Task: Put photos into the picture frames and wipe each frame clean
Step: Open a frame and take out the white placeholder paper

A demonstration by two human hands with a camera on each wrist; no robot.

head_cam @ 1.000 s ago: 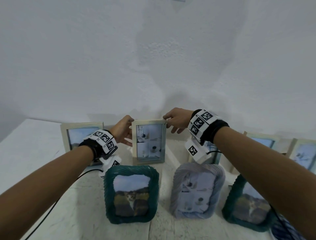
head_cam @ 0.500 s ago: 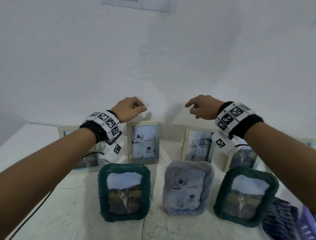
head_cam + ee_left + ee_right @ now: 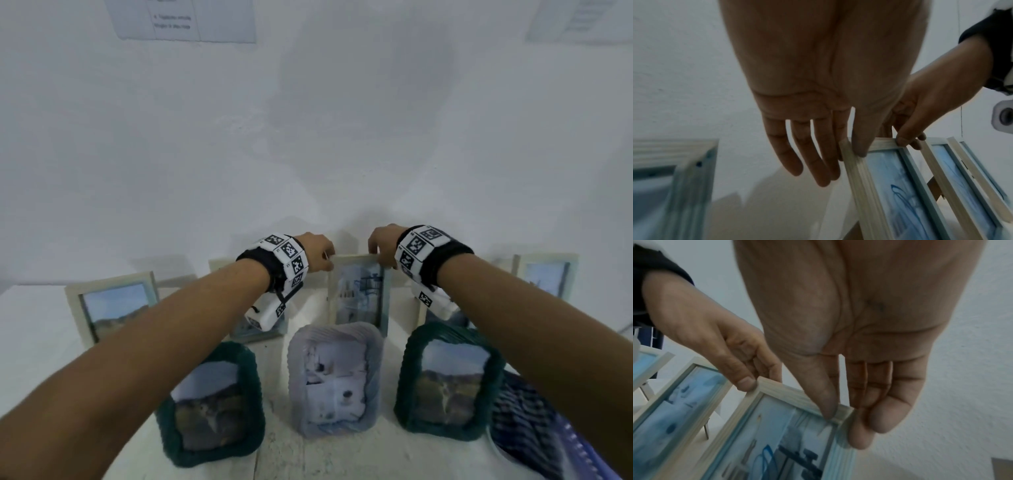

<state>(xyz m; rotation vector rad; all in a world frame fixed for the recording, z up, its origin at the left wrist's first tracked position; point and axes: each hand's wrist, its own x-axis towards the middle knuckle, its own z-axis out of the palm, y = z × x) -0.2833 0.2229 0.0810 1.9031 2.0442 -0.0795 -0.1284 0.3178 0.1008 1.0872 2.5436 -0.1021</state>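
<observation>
A pale wood picture frame [image 3: 359, 291] with a blue-toned photo stands upright in the middle of the back row, near the wall. My left hand [image 3: 320, 255] pinches its top left corner, thumb on the front edge [image 3: 859, 146] and fingers behind. My right hand [image 3: 382, 246] pinches the top right corner, its thumb [image 3: 828, 402] on the front and the fingers behind. In the left wrist view the frame [image 3: 890, 178] runs down to the right. The right wrist view shows the same frame [image 3: 777, 434] below my palm.
In the front row stand a green knitted frame [image 3: 209, 407], a lilac frame [image 3: 337, 380] and another green frame [image 3: 448, 383]. More pale frames [image 3: 113, 308] [image 3: 548, 274] line the back of the white table [image 3: 34, 342]. A blue striped cloth [image 3: 534, 438] lies at the right.
Both hands let go of the pale frame holding the white-room photo, lifted, moved right and came down onto the top corners of the neighbouring pale frame.
</observation>
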